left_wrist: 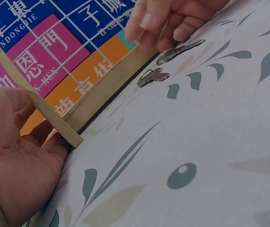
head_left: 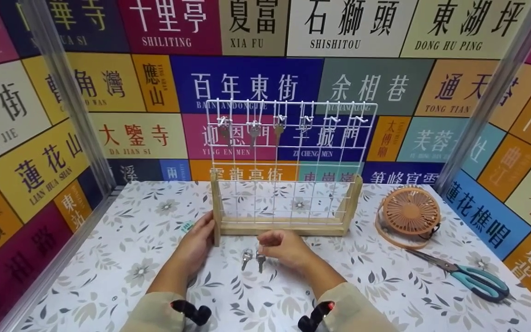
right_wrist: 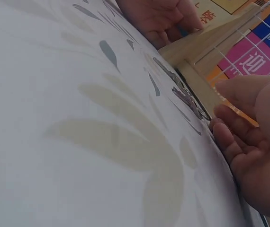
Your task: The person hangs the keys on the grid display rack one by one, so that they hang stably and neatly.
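Observation:
A white wire grid rack (head_left: 288,163) stands upright in a wooden base (head_left: 284,229). My left hand (head_left: 196,246) holds the base's left wooden post (left_wrist: 45,111), thumb against one edge and fingers reaching behind. Two small bunches of keys lie on the table before the base: a left bunch (head_left: 246,259) and a right bunch (head_left: 261,263). Just above the right bunch is my right hand (head_left: 286,249), fingers loosely bent. In the right wrist view, a gap shows between its thumb and forefinger; whether a fingertip touches a key is unclear. Keys (head_left: 255,131) hang from the rack's left hooks.
More white hooks (head_left: 334,121) line the rack's upper right. An orange fan (head_left: 410,212) stands right of the rack, with teal-handled scissors (head_left: 466,276) in front. A small green tag (head_left: 187,226) lies beside the left hand. Sign-printed walls enclose the flowered table (head_left: 109,258).

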